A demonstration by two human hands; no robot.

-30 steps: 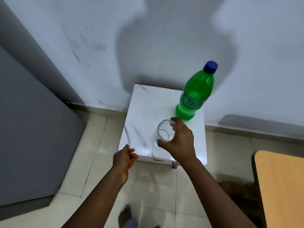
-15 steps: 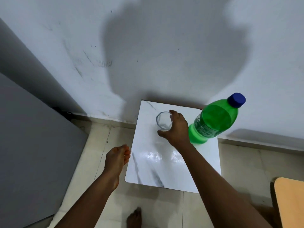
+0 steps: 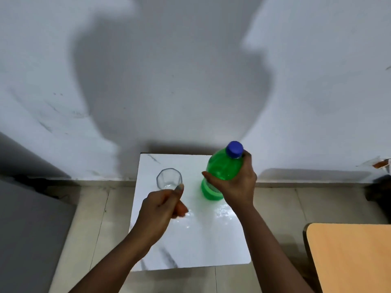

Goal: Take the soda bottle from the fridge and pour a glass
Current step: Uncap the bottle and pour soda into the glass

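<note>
While the cap stays on, nothing can be poured; entries follow.

Risk, cap: the blue cap (image 3: pixel 234 149) is screwed on the soda bottle (image 3: pixel 222 174); twisting it off with only one hand steadying the body could, in my judgement, tip the bottle or let fizz spill on the glossy top.
Risk, glass: the glass (image 3: pixel 169 179) is light, clear and empty; a knock from the left hand (image 3: pixel 160 210) beside it could slide or topple it.
Risk, pour: bottle and glass stand apart; a tilt begun from there would likely miss the rim.
Soda bottle: green, upright on the white table (image 3: pixel 190 246), right rear part, near the wall (image 3: pixel 148 81).
Right hand (image 3: pixel 237 185): fingers and thumb curl round the bottle's upper body, thumb on the near side, fingertips just under the cap.
Glass: upright on the table, left of the bottle, not touching it.
Left hand, fingers: curled loosely; thumb tip at the glass's near rim. Whether it touches or pinches the rim, I cannot tell.
Step in hand: judged as readying to uncap.
</note>
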